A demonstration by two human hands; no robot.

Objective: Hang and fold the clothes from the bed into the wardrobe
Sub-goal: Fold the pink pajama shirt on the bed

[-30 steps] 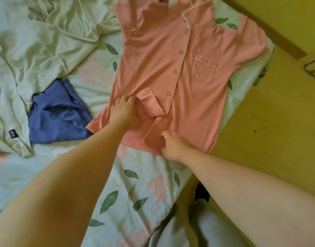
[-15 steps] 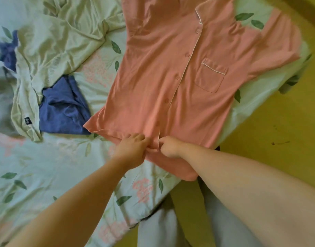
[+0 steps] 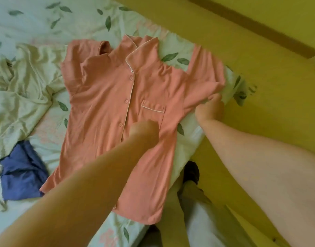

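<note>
A salmon-pink button-up shirt (image 3: 103,97) with white piping and a chest pocket lies face up on the bed (image 3: 82,18), its hem hanging over the near edge. My left hand (image 3: 144,130) lies on the shirt front just below the pocket; blur hides its fingers. My right hand (image 3: 211,109) is at the bed's right edge and pinches the hem of the shirt's right sleeve. The shirt's left sleeve lies bunched at the upper left. The wardrobe is out of view.
A crumpled pale green garment (image 3: 19,82) and a blue garment (image 3: 23,173) lie on the leaf-print sheet to the left. Yellow floor (image 3: 260,77) runs along the bed's right side. My own legs (image 3: 203,225) stand against the bed's near corner.
Both hands let go of the shirt's hem. My left hand moved up to the shirt front by the pocket; my right hand moved out to the right sleeve. The view shifted up and right.
</note>
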